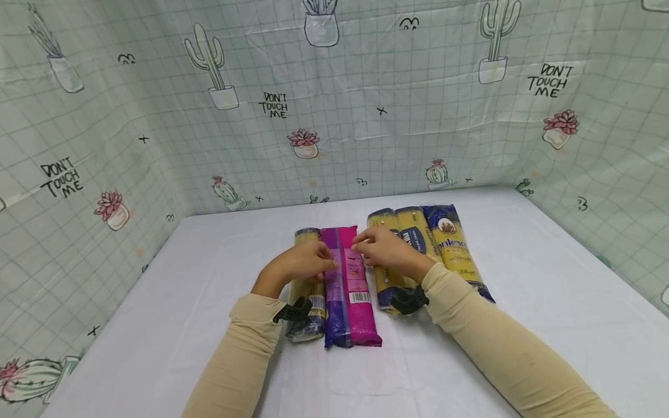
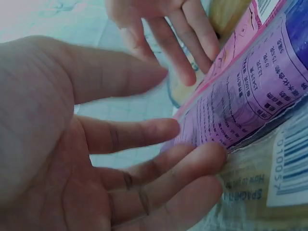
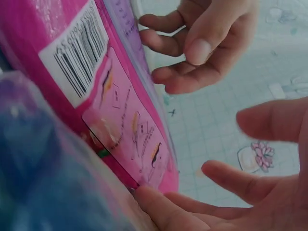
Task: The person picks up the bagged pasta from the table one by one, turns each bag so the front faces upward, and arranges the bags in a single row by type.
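Observation:
A pink and purple plastic packet point(image 1: 360, 319) lies lengthwise on the white table, its barcode and printed panels facing up. My left hand point(image 1: 303, 262) is above the spaghetti pack point(image 1: 305, 328) on the left, fingertips right at the packet's purple side. On the other side, my right hand point(image 1: 385, 249) has its fingertips close to the pink edge. In the left wrist view, the left thumb point(image 2: 120, 77) stands apart from the loosely bent fingers. The right wrist view shows the right fingers point(image 3: 236, 183) extended low beside the packet, thumb spread away.
Right of the pink packet lie two yellow pasta packs, one nearer point(image 1: 385, 293) and one beside it point(image 1: 410, 217). A blue and yellow pack point(image 1: 457, 255) lies outermost, slightly slanted. A printed cactus cloth point(image 1: 345, 81) hangs behind the table point(image 1: 209, 278).

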A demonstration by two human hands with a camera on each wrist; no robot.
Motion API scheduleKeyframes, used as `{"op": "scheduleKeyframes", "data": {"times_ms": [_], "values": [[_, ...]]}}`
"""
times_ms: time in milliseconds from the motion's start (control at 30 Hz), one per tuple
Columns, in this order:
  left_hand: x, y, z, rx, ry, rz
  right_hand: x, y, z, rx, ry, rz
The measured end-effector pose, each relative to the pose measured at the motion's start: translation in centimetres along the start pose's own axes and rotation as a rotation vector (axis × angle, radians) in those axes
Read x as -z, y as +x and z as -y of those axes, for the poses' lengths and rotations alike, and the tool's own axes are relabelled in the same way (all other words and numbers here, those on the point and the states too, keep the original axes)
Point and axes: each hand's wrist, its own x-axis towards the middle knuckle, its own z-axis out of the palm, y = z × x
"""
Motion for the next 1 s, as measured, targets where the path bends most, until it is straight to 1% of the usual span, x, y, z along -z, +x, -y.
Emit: {"op": "scheduleKeyframes", "data": {"times_ms": [67,133,200,300,400,533,600,667,700,767,800,933,1000], "values": [[0.01,-0.08,0.02,0.005,0.02,-0.005,-0.22,0.13,-0.06,0.008,-0.001,0.013],[0.01,-0.12,0.12,0.014,0.035,-0.008,-0.41,0.21,-0.08,0.0,0.018,0.027],[-0.03,-0.08,0.26,0.017,0.038,-0.007,-0.56,0.27,-0.12,-0.011,0.058,0.046],[-0.13,0.03,0.46,0.021,0.019,-0.01,-0.71,0.29,-0.13,-0.029,0.126,0.062],[-0.24,0.07,0.49,0.026,0.007,-0.023,-0.74,0.46,-0.33,-0.042,0.213,0.071],[-0.43,0.09,0.44,0.03,-0.014,-0.037,-0.61,0.54,-0.49,-0.085,0.368,0.063],[-0.51,0.14,0.43,0.023,-0.031,-0.043,-0.49,0.56,-0.53,-0.094,0.426,0.079],[-0.55,0.24,0.44,0.02,-0.05,-0.05,-0.36,0.6,-0.61,-0.088,0.421,0.105],[-0.56,0.3,0.44,0.02,-0.057,-0.052,-0.33,0.61,-0.63,-0.081,0.401,0.118],[-0.57,0.42,0.42,0.016,-0.064,-0.059,-0.33,0.59,-0.66,-0.065,0.33,0.13],[-0.58,0.48,0.41,0.017,-0.068,-0.064,-0.36,0.53,-0.66,-0.054,0.277,0.13],[-0.77,0.66,0.45,0.019,-0.061,-0.1,-0.77,0.32,-0.58,-0.067,0.123,0.084],[-0.92,0.78,0.49,0.026,-0.057,-0.123,-0.93,0.21,-0.59,-0.074,0.084,0.064]]}}
